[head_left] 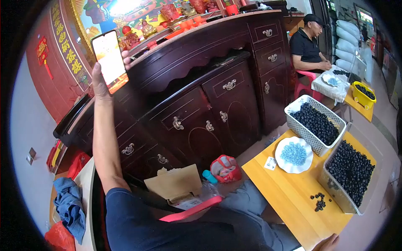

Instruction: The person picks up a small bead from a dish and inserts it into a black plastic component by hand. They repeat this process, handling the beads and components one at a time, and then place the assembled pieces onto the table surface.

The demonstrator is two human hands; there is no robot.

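- So, left hand (pixel 99 82) is raised, gripping a lit smartphone (pixel 109 61) up by the dark cabinet (pixel 201 104).
- Right hand (pixel 327 243) barely peeks at the yellow table's (pixel 289 196) near edge, can't tell its grip.
- Small white label (pixel 270 163) lies beside the white plate (pixel 294 154).

dark wooden cabinet (pixel 201 104), white basket (pixel 298 107), perhaps beads

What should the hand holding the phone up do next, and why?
Probably lower the phone to the yellow table. The left hand holds it high with the screen lit, far from the small dark beads lying loose on the table, and only the right hand rests at the table's edge. The work there likely wants both hands.
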